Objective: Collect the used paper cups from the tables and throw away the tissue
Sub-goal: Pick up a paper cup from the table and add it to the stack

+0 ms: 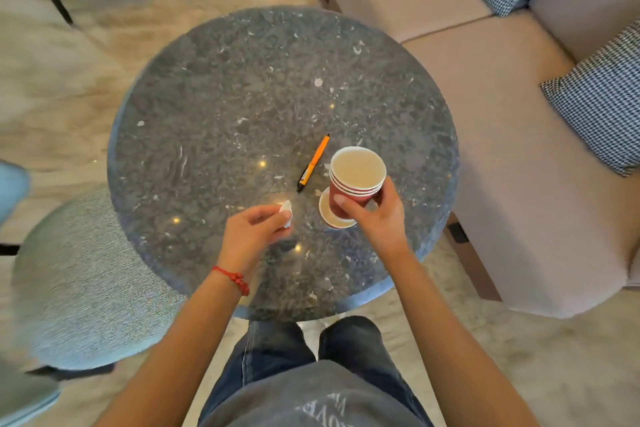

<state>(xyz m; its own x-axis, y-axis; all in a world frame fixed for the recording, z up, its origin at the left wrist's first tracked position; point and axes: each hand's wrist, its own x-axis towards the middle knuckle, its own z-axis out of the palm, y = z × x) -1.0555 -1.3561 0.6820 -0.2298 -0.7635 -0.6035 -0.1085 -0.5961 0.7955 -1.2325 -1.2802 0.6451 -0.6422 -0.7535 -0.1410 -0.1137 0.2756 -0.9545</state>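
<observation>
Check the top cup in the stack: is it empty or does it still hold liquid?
Empty: the top cup of the stack in the right hand shows only bare, pale inner wall and bottom, no liquid.

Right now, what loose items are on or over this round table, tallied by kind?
Paper cups: 5, a stack of 4 gripped by the right hand, plus 1 cup on the table
Tissue: 1, pinched by the left hand
Pen: 1
Total: 7

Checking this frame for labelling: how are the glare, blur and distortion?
Head view: small ceiling-light glints dot the polished table; the edges smear and bow, as at the stool; the cup stack and pen stay fairly sharp.
</observation>
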